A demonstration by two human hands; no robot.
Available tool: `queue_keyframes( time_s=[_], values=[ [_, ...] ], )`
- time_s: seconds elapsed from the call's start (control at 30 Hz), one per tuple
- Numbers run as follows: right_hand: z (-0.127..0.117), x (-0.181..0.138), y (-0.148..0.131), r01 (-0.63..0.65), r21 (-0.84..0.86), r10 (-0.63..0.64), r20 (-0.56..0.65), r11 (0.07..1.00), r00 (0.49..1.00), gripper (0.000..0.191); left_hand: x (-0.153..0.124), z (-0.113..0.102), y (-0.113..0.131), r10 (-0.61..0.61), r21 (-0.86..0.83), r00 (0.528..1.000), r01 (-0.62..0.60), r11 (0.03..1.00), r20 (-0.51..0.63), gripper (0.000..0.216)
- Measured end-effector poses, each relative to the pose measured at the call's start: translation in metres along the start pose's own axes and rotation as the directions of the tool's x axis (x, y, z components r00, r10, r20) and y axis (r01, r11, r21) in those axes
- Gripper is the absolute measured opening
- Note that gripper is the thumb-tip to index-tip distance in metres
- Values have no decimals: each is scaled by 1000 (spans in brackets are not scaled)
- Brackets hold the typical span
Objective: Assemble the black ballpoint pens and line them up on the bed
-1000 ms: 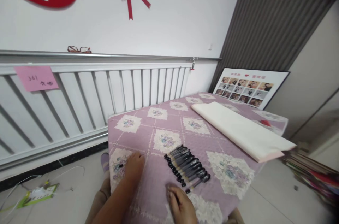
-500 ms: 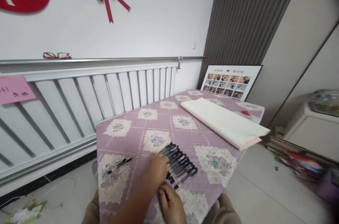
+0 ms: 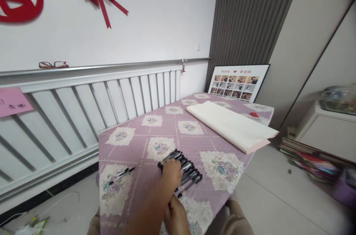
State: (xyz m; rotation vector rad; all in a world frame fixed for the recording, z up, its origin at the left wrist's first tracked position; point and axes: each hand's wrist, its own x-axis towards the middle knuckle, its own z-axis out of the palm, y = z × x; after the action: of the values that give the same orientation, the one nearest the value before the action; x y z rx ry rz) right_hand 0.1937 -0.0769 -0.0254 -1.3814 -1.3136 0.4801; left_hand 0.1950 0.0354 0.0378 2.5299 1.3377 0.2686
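A slanting row of several black-capped gel pens (image 3: 191,174) lies on the flowered tablecloth (image 3: 191,144). My left hand (image 3: 172,174) is over the middle of the row, its fingers curled down around some of the pens; the fingertips are hidden. Below it, partly covered by my left wrist, my right hand (image 3: 178,214) rests at the near end of the row. It is curled closed, and whatever it may hold does not show. Two more pens (image 3: 121,175) lie apart from the row on the left of the table.
A folded cream sheet (image 3: 230,125) and a small red item (image 3: 254,114) lie on the table's far right part. A white radiator (image 3: 111,105) runs along the wall at left. Behind the table leans a photo board (image 3: 236,83). Stacked papers (image 3: 303,157) are on the floor at right.
My left hand has shifted up and right, from the left ends of the pens onto the row's middle. My right hand has slid slightly left and down, under my left wrist. The view has turned slightly.
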Motion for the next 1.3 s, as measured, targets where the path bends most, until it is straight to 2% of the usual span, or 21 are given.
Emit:
queue_keyframes(
  time_s=[0.13, 0.27, 0.33, 0.43, 0.53, 0.63, 0.77, 0.97, 1.1, 1.3],
  values=[
    [-1, 1, -1, 10, -26, -10, -7, 1000, 1000, 23, -18, -17, -6, -16, -60, 999, 13, 998, -51, 10],
    [-3, 1, -2, -9, -56, 9, 9, 998, 1000, 23, -56, -29, -36, -84, -111, 994, 76, 991, -72, 12],
    [-4, 1, -2, -40, -49, 40, 0, 998, 999, 23, -78, -25, -55, -116, -217, 987, 90, 972, -110, 13],
    [-5, 1, 1, -107, -7, 106, -51, 994, 993, 28, -109, -13, -78, -184, -322, 980, 150, 935, -78, 14],
    [-7, 2, 1, -143, 11, 143, -75, 990, 987, 32, -135, -3, -86, -206, -363, 977, 174, 915, -50, 16],
    [-7, 3, -3, -103, -13, 103, -22, 995, 994, 27, -152, 2, -85, -183, -388, 982, 148, 910, -55, 17],
    [-8, 3, -11, -43, -46, 46, 74, 998, 996, 26, -161, 10, -84, -165, -372, 984, 128, 919, -71, 20],
    [-3, 4, -16, -21, -82, 26, 57, 996, 998, 31, -164, 20, -87, -121, -350, 980, 59, 935, -158, 29],
    [7, 2, -18, -66, -123, 72, 46, 990, 996, 38, -164, 22, -88, -105, -361, 979, 35, 932, -176, 29],
    [14, -1, -26, -137, -60, 140, 53, 989, 989, 40, -164, 21, -86, -87, -321, 986, 38, 946, -140, 30]
  ],
)
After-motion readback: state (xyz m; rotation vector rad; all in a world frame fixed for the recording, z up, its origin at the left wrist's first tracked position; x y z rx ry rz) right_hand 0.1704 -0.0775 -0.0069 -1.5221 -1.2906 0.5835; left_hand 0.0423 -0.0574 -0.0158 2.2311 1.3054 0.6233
